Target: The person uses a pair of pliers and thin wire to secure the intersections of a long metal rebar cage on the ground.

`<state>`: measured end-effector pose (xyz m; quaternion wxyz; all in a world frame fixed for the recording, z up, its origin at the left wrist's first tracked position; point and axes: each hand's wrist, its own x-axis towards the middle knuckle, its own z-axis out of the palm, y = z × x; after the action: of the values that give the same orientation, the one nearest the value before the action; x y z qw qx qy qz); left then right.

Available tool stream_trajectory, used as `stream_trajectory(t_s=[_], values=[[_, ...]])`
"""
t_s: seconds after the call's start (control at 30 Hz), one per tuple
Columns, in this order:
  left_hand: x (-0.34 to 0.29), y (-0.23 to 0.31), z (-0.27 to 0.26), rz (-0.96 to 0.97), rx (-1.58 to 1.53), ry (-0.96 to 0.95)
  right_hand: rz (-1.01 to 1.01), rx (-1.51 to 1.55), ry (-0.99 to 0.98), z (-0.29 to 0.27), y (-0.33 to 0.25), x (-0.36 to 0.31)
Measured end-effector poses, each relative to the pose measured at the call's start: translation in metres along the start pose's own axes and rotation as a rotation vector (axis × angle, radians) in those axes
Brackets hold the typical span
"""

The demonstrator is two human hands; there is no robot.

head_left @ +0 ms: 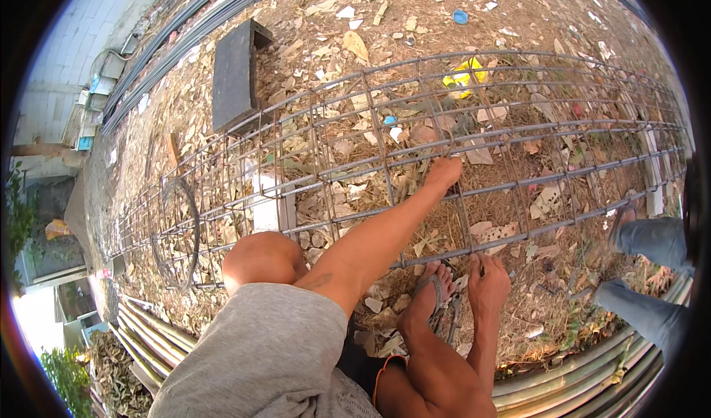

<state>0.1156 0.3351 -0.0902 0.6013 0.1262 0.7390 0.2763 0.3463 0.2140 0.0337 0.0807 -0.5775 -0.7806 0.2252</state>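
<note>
A long rebar cage (355, 216) of lengthwise bars and square stirrups stretches across the view in front of me. My left hand (444, 172) reaches over the near bars with its fingers closed round a stirrup by an inner lengthwise bar. Down at the nearest bar, my right hand (489, 281) has its fingers pinched together beside a stirrup's corner; what they hold, if anything, is too small to make out. A dark loop of wire (194, 222) hangs over the cage's left part.
A black box-shaped block (234, 77) stands behind the cage. Loose steel bars (185, 22) lie at the far left. Bamboo poles (585, 373) lie at the near right. Another person's jeans-clad legs (652, 242) are at the right. Dry leaves and rubble cover the ground.
</note>
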Motion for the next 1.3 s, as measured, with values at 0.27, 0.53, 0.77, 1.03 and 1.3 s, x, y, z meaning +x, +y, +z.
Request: stream_trajectory(t_s=[0.27, 0.53, 0.77, 1.03, 1.3], values=[[0.002, 0.001, 0.002, 0.052, -0.08, -0.052, 0.052, 0.109, -0.095, 0.001, 0.012, 0.005], [0.012, 0.0, 0.005, 0.068, 0.106, -0.06, -0.016, 0.068, -0.126, -0.006, 0.007, 0.013], [0.003, 0.005, 0.003, 0.03, 0.052, -0.091, -0.056, -0.08, -0.171, -0.01, -0.001, 0.016], [0.019, -0.014, -0.01, 0.002, -0.002, -0.088, 0.211, 0.244, -0.225, 0.0, -0.013, 0.002], [-0.043, 0.041, -0.042, 0.02, 0.516, -0.277, 0.142, 0.182, -0.115, 0.002, 0.01, 0.005]])
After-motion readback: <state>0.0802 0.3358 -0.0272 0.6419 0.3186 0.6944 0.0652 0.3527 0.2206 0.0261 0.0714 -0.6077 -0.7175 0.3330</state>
